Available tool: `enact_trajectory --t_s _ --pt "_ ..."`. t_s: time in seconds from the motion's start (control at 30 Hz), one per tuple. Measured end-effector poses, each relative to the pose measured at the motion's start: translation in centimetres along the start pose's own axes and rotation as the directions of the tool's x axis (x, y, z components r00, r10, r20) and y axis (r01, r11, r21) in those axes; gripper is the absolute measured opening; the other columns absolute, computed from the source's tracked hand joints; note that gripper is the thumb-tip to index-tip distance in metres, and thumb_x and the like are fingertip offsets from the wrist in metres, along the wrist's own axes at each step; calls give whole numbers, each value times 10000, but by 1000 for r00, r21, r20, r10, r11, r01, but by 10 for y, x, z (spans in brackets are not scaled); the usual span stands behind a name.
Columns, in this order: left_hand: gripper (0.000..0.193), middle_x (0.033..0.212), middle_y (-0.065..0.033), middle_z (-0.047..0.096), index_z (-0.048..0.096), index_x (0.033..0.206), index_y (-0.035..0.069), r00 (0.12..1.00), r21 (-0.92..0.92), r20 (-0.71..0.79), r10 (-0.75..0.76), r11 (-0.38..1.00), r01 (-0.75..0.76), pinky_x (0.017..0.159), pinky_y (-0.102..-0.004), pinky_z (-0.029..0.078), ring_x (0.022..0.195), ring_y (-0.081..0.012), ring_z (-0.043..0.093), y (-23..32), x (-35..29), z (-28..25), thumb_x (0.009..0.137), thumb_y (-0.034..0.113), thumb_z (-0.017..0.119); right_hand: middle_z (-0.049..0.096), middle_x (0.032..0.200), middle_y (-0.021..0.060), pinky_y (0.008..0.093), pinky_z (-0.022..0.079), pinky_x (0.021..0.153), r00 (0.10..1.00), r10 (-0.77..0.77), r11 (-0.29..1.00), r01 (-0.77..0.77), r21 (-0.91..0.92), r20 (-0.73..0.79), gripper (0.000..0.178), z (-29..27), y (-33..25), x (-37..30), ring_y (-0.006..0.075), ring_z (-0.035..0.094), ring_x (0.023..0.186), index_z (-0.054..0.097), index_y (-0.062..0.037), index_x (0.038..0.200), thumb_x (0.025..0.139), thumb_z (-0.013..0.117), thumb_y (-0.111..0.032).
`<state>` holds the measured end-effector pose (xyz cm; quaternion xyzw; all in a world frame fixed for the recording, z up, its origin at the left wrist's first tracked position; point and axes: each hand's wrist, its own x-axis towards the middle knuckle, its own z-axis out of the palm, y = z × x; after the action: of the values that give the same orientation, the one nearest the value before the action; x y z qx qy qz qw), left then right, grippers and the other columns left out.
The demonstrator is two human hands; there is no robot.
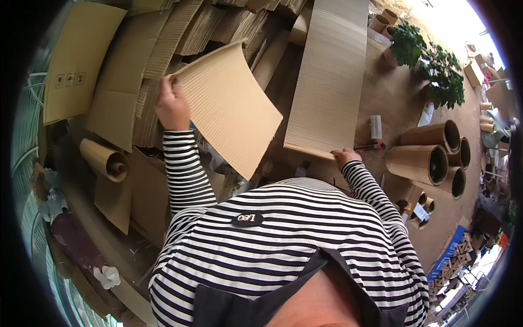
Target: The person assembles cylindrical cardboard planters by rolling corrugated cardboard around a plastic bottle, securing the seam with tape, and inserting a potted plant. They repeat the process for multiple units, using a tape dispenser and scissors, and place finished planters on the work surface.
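My left hand is closed on the upper left corner of a loose sheet of corrugated cardboard, which hangs tilted with its ribs showing. At the near edge of a long strip of ribbed corrugated cardboard, my right hand has its fingers closed around the right corner. That strip runs away from me toward the top of the view. The two pieces are apart, with a gap between them. The thumb of my left hand lies over the sheet's rim, and its other fingers are partly hidden.
Stacked cardboard fills the far left, and a rolled piece lies nearer. On the right stand several cardboard tubes, a leafy plant and a small clear roll. A blue box sits at the lower right.
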<state>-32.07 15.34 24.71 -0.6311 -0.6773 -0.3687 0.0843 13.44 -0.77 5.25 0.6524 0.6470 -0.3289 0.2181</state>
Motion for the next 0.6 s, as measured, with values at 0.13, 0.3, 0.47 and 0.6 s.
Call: enact_trajectory --t_s 0.13,0.3,0.47,0.6 --pt "247 957 -177 727 625 1131 53 998 -118 21 -64 991 66 680 -421 561 828 -342 718 6 -14 -8 1035 270 553 696 1097 144 443 567 843 990 -142 989 140 45 23 374 73 -7 12 320 688 1006 599 -301 1370 1028 463 -365" --pt "201 1089 -61 687 607 1164 37 767 -540 527 -365 553 634 788 -329 579 883 -159 673 12 -106 52 974 99 625 688 1174 168 465 538 930 960 -259 962 247 115 107 423 105 -39 -4 360 658 1121 518 -210 1390 978 512 -306" --pt "381 1190 -71 646 492 1354 131 321 -267 762 -563 178 947 723 -417 601 967 -242 667 22 -257 137 987 93 587 526 1438 161 451 495 1047 944 -186 976 146 162 273 712 131 -11 -14 356 549 1289 321 -275 1569 925 619 -209" --pt "428 1195 -89 633 440 1386 100 322 -157 779 -538 330 931 743 -436 608 984 -241 646 1 -301 183 985 71 588 566 1410 160 432 499 1031 941 -223 966 178 187 256 537 146 10 -16 351 572 1264 477 -211 1472 948 583 -268"
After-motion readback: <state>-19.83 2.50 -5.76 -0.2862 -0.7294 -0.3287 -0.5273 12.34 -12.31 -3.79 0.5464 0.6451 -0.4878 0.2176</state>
